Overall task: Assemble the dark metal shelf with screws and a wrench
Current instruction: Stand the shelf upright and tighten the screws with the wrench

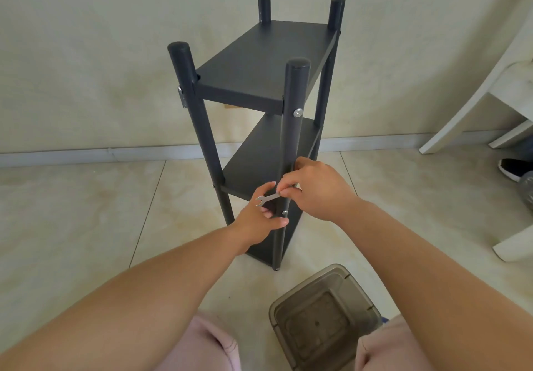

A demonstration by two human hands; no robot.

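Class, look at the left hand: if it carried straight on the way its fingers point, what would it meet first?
Probably the near front post of the shelf: the left hand reaches right, its fingertips already at the post beside a screw. Depth is hard to judge, so contact is uncertain.

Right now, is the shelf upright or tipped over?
Upright: the shelf stands on the floor, posts vertical, boards level.

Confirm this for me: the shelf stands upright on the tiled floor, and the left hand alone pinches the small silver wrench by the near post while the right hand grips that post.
Not quite. In the head view the right hand, not the left hand, pinches the wrench; the left hand reaches for the near post just below it. The shelf does stand upright on the tiled floor.
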